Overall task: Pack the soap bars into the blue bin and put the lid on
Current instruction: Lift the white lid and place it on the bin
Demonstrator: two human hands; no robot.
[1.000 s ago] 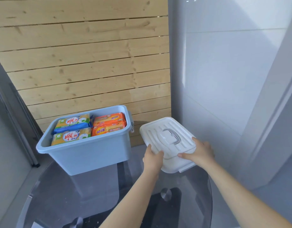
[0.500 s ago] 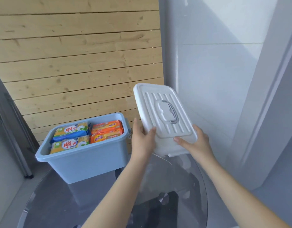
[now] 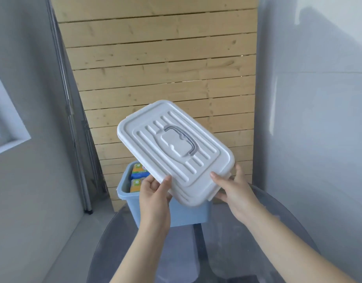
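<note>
While the lid (image 3: 176, 152) was held in the air above the blue bin (image 3: 186, 213), it was gripped at its near edge by both hands. To the left of the grip, two soap bars (image 3: 138, 177) in yellow and blue wrappers were seen inside the open bin, just beyond the left hand (image 3: 153, 193). That hand was closed on the lid's near left corner, thumb on top and fingers curled beneath. Between the two holds, the lid was tilted, its far edge raised and its ribbed top turned toward the camera, with a grey handle (image 3: 184, 142) folded flat in the centre recess. It was judged to be light, stiff moulded plastic, smooth enough to slip, so an edge hold with thumbs above and fingers below seemed sound; the folded handle could also be taken. At the right, the right hand (image 3: 235, 190) was clamped on the near right corner in the same way. Most of the bin's mouth and the rest of its contents were hidden behind the lid, so how full it was could not be told. The bin's far rim and any latches could not be made out, and the fingers under the lid were concealed.
</note>
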